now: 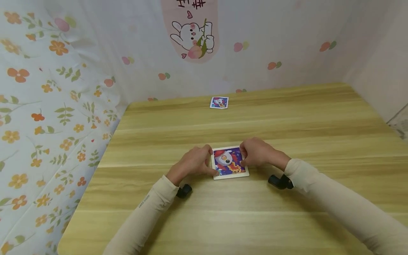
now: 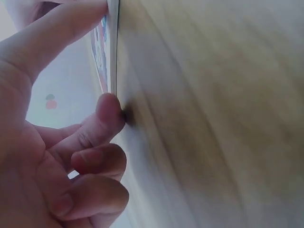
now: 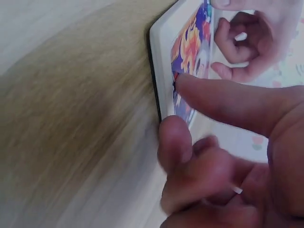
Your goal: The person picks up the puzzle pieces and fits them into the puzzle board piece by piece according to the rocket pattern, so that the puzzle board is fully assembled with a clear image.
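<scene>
A flat square picture board (image 1: 227, 161) with a raised white rim lies on the table, showing a pale cartoon figure and orange flames on purple. My left hand (image 1: 197, 161) grips its left side, thumb at the near corner and index finger at the far one. In the left wrist view, the fingertips (image 2: 110, 111) touch the thin edge of the board (image 2: 113, 57), while the other fingers curl below. At the board's right side is my right hand (image 1: 257, 152). The right wrist view shows its thumb (image 3: 204, 95) on the picture just inside the rim (image 3: 164, 57), with a fingertip against the outer edge.
Near the back edge of the wooden table (image 1: 153, 131) lies a small card (image 1: 219, 102) with a similar picture. A printed cloth (image 1: 255, 39) hangs behind, and a floral cloth (image 1: 47, 134) hangs on the left. Dark wrist cameras (image 1: 280, 181) sit under both wrists.
</scene>
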